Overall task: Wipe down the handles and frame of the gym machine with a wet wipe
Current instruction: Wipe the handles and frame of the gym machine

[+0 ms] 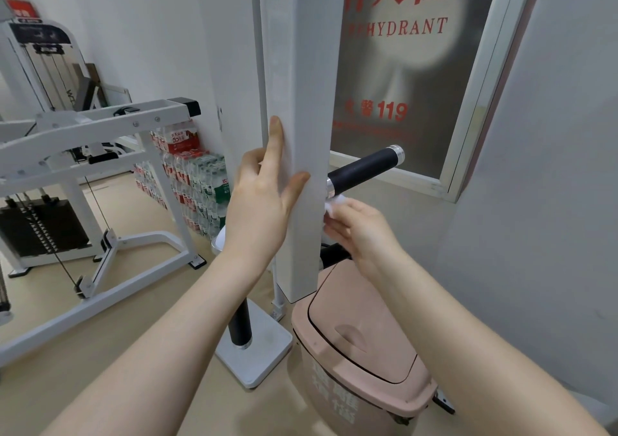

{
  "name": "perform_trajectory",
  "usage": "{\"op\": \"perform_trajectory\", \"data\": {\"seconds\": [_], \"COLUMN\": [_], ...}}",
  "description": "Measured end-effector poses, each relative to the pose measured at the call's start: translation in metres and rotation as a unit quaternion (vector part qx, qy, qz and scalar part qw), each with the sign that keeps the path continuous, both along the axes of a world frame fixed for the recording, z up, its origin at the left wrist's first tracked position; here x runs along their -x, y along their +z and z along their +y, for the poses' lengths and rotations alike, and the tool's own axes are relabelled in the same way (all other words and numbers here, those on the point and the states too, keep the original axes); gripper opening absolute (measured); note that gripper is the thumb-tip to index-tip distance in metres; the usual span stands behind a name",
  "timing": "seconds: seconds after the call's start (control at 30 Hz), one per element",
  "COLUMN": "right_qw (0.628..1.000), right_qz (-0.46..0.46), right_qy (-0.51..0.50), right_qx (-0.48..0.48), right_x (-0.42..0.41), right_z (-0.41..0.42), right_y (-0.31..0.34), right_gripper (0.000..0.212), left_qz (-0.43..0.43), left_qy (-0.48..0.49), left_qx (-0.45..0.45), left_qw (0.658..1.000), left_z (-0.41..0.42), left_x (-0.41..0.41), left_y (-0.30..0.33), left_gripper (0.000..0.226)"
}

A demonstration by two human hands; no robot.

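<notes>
The right grip (359,231) pinches the wet wipe (334,205) at its fingertips, pressed against the white frame post (304,134) just below the black handle (363,171). The left grip (264,185) rests flat, fingers straight, on the post's opposite side.

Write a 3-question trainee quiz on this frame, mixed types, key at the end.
1. True or false: the left hand holds the wipe.
2. Which hand rests on the white post? A) left B) right C) neither
3. Fill in: the wipe is pressed just below the black ____.

Key: 1 false, the right hand pinches it. 2 A. 3 handle. The pink bin stands on the floor below.
</notes>
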State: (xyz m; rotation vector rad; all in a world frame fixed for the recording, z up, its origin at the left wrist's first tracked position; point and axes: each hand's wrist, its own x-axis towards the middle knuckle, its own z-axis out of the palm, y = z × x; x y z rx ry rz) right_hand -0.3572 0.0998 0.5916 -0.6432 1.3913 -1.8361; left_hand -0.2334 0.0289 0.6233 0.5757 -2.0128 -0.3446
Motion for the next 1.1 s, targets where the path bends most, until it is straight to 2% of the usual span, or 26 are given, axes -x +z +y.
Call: {"op": "perform_trajectory", "data": {"seconds": [0.07,0.17,0.23,0.3,0.33,0.37,0.43,0.47,0.57,0.6,0.67,0.73,0.77,0.83,0.9,0.97,1.1], "right_qw": [1.0,0.993,0.981,0.95,0.914,0.856,0.701,0.654,0.592,0.586,0.613,0.592,0.579,0.608,0.641,0.665,0.676], "right_qz": [0.005,0.04,0.113,0.223,0.313,0.427,0.648,0.706,0.774,0.779,0.744,0.749,0.772,0.779,0.756,0.723,0.692], "right_qy": [-0.011,-0.115,-0.158,-0.215,-0.251,-0.286,-0.284,-0.258,-0.215,-0.222,-0.25,-0.237,-0.2,-0.096,-0.048,-0.052,-0.117], "right_qx": [-0.009,0.007,0.024,0.041,0.05,0.063,0.086,0.092,0.059,0.019,-0.092,-0.178,-0.173,-0.123,-0.128,-0.18,-0.223], "right_x": [-0.004,-0.002,-0.004,-0.003,0.0,0.005,0.012,0.012,0.033,0.044,0.057,0.051,0.044,0.031,0.036,0.058,0.092], "right_z": [0.002,0.005,0.006,0.005,0.004,0.002,-0.009,-0.014,-0.018,-0.015,-0.01,-0.016,-0.022,-0.028,-0.023,-0.019,-0.017], "right_y": [0.003,0.006,0.001,-0.002,-0.001,0.001,0.004,0.005,0.018,0.025,0.042,0.05,0.049,0.046,0.056,0.065,0.064], "right_gripper": [0.018,0.017,0.016,0.019,0.019,0.019,0.019,0.02,0.022,0.021,0.034,0.041,0.036,0.023,0.03,0.038,0.037], "left_qz": [-0.004,-0.006,-0.006,-0.002,0.001,0.004,0.007,0.008,0.011,0.011,0.008,0.011,0.014,0.017,0.021,0.025,0.033], "left_qy": [0.004,0.005,0.005,0.003,0.001,-0.003,-0.012,-0.013,-0.009,-0.008,-0.003,0.003,0.002,-0.003,-0.009,-0.017,-0.023], "left_qx": [-0.006,-0.006,-0.008,-0.01,-0.009,-0.009,-0.013,-0.016,-0.013,-0.013,-0.014,-0.011,-0.009,-0.008,-0.011,-0.008,-0.003], "left_qw": [1.0,1.0,1.0,1.0,1.0,1.0,1.0,1.0,1.0,1.0,1.0,1.0,1.0,1.0,1.0,1.0,0.999], "left_z": [0.0,-0.001,-0.001,0.0,0.0,0.001,0.002,0.002,0.003,0.003,0.002,0.002,0.002,0.001,-0.001,-0.003,-0.005], "left_x": [0.0,0.0,0.001,0.001,0.0,0.0,-0.001,-0.001,-0.001,-0.001,0.001,0.001,0.001,0.001,0.0,0.0,-0.001], "left_y": [0.001,0.002,0.001,0.001,0.0,0.001,0.0,0.0,-0.001,-0.001,-0.002,-0.003,-0.003,-0.002,-0.002,-0.001,-0.003], "left_gripper": [0.069,0.068,0.068,0.068,0.068,0.068,0.069,0.069,0.068,0.068,0.068,0.069,0.07,0.069,0.068,0.069,0.069]}}
